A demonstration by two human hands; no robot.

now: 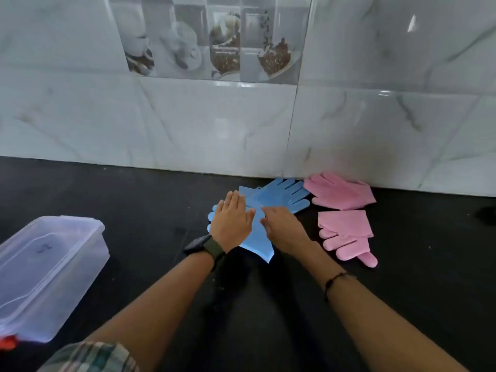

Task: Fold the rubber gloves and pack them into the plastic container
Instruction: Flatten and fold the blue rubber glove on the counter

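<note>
Two blue rubber gloves lie crossed on the black counter near the wall. My left hand presses flat on the nearer blue glove, whose fingers stick out to its left. My right hand rests on the same glove beside it, fingers bent at a fold line. One pink glove lies against the wall to the right. A second pink glove lies in front of it, fingers pointing toward me. The clear plastic container stands at the left, nothing visible inside.
A marble-tiled wall rises right behind the gloves. A red object peeks from under the container's near corner. A dark thing sits at the far right edge.
</note>
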